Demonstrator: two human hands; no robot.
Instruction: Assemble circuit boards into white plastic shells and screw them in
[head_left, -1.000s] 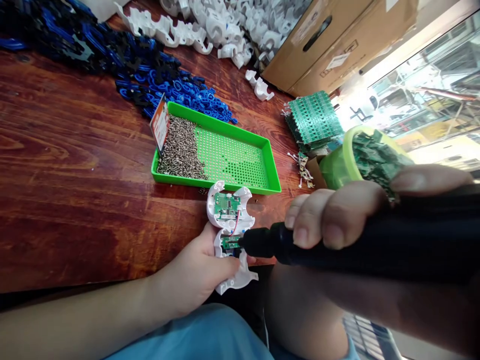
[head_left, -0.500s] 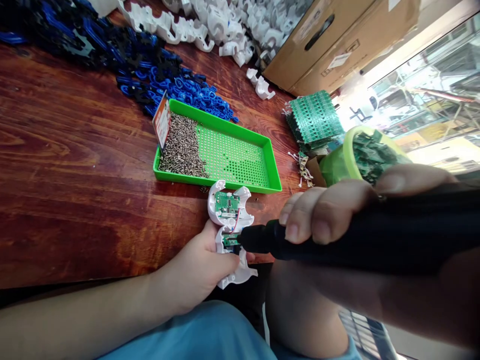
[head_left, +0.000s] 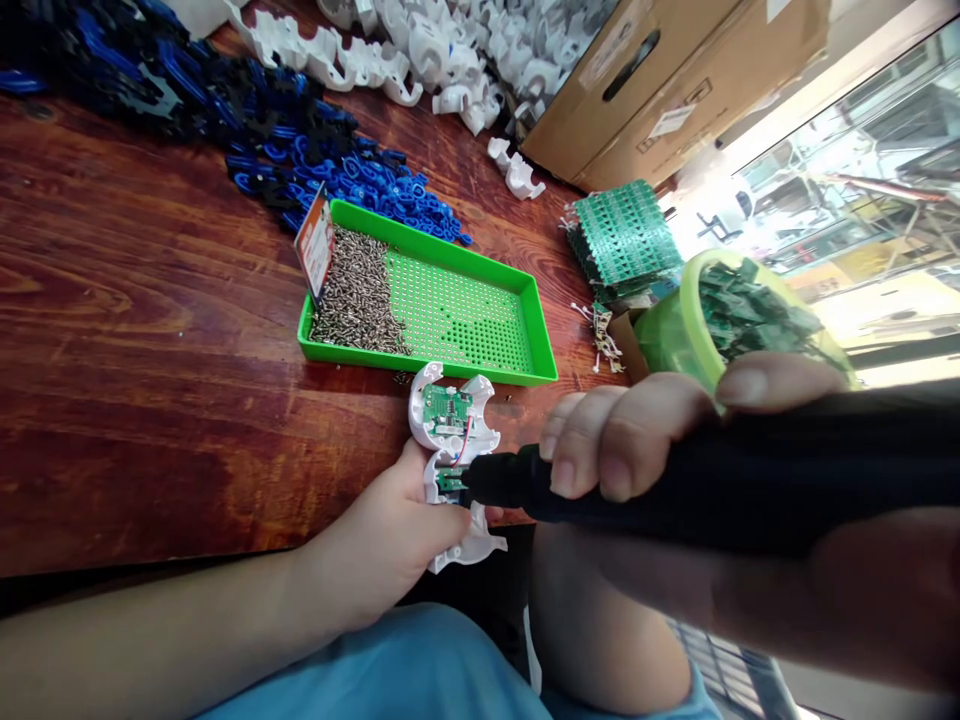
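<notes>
White plastic forms the open housing (head_left: 454, 447) in the left hand (head_left: 397, 525), whose fingers grip its side with the thumb laid across the lower section. It is held at the table's near edge, just this side of a green perforated tray (head_left: 465, 300). An upper circuit board (head_left: 444, 410) sits inside, with a red wire (head_left: 466, 440) running down toward a lower circuit board (head_left: 450, 481).

The right hand (head_left: 622, 435) has its fingers curled firmly around a black power screwdriver (head_left: 720, 480), held nearly level, its tip at the lower board (too small to tell whether it touches a screw).

Loose screws (head_left: 356, 300) heap at the tray's left end, beside an upright printed card (head_left: 316, 245). Beyond lie blue plastic rings (head_left: 375, 195) and white shells (head_left: 450, 60); a cardboard box (head_left: 675, 90) stands to the right, behind stacked green circuit panels (head_left: 626, 235).
</notes>
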